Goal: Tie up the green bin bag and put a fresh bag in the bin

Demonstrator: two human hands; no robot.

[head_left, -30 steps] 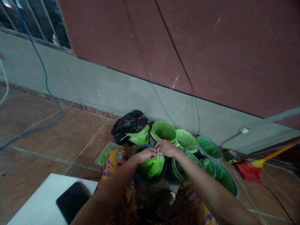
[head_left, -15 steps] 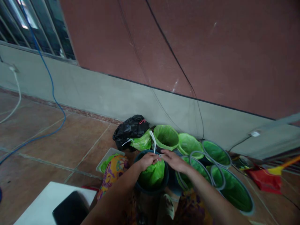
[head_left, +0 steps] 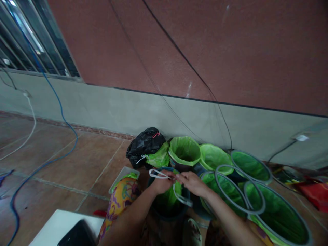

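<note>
Both hands, left hand (head_left: pixel 162 184) and right hand (head_left: pixel 192 182), pinched on the white drawstring (head_left: pixel 159 174) of the green bag (head_left: pixel 167 196) in the dark bucket (head_left: pixel 167 213): thin, limp, light film, probably tears easily, grip by the strings.

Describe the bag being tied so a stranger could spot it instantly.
Along the grey wall base stands a cluster of green-lined buckets. The green bag sits in the nearest dark bucket, under both hands; unlike its open neighbours, its mouth is gathered with white ties.
</note>
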